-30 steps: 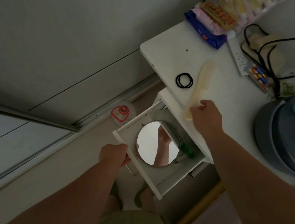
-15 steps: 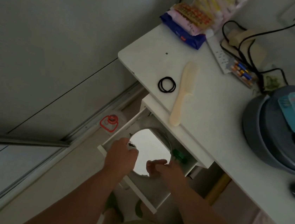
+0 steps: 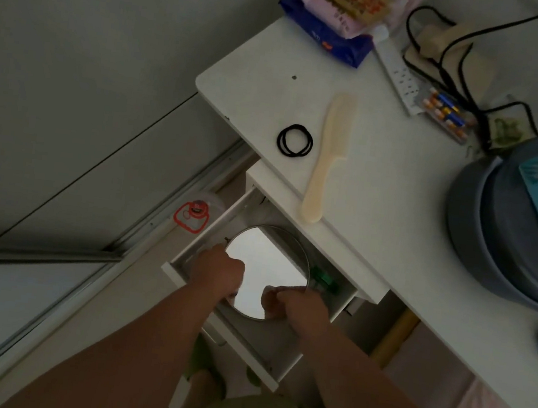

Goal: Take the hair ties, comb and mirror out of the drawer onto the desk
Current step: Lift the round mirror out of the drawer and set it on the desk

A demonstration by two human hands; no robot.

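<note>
The black hair ties (image 3: 295, 140) lie on the white desk (image 3: 380, 189) near its left edge. Beside them lies the cream comb (image 3: 328, 157), its handle reaching the desk's front edge. Below, the white drawer (image 3: 245, 345) stands pulled out. Inside it the round mirror (image 3: 265, 267) sits tilted, its face bright. My left hand (image 3: 217, 273) grips the mirror's left rim. My right hand (image 3: 296, 306) is closed on its lower right rim. Part of the mirror's near edge is hidden by my hands.
A green object (image 3: 322, 278) lies in the drawer to the right of the mirror. On the desk are snack packets (image 3: 335, 20), a power strip (image 3: 398, 74) with black cables, batteries (image 3: 445, 111), and a grey round appliance (image 3: 514, 218). A red-lidded container (image 3: 194, 215) sits on the floor.
My right hand left the comb on the desk and came down into the drawer. My left hand moved off the drawer front. Both hands have closed on the mirror's rim.
</note>
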